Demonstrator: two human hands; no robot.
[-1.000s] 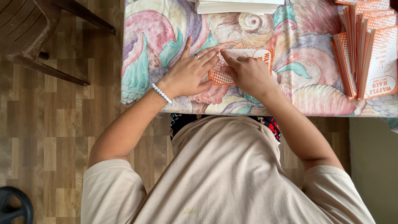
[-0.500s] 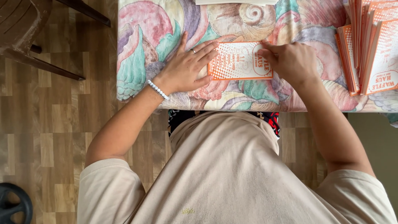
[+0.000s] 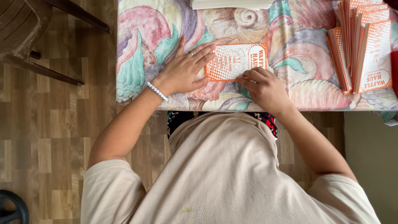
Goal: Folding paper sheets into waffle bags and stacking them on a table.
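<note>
Right hand [image 3: 265, 88] slid to leaflet's [image 3: 236, 61] near edge.

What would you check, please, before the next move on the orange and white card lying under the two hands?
1. Orange and white card lies flat on the patterned tablecloth: ok.
2. Left hand holds down the card's left edge, fingers spread: ok.
3. Right hand presses along the card's near edge: ok.
4. Crease under the right hand's fingers is sharp: cannot tell.
5. Stack of matching cards sits apart at the right, out of the way: ok.
</note>
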